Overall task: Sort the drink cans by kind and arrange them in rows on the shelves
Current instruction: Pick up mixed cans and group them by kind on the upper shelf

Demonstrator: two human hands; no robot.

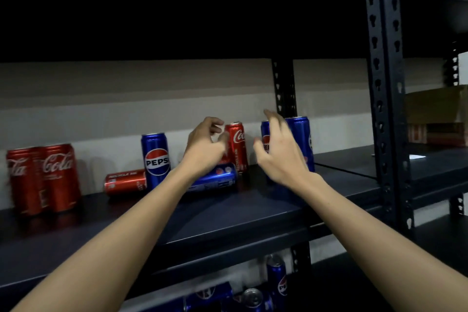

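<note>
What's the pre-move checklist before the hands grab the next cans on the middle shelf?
1. Left hand free: ok, fingers loosely curled, holding nothing.
2. Right hand free: ok, fingers spread, holding nothing.
3. Upright Coca-Cola can reachable: ok, just beyond the left hand's fingers.
4. All cans upright: not ok, a blue Pepsi can and a red can lie on their sides.
5. Kinds separated: not ok, the standing Pepsi can sits between red cans.
6. Right hand touching the Pepsi cans behind it: cannot tell, the hand hides the contact.
</note>
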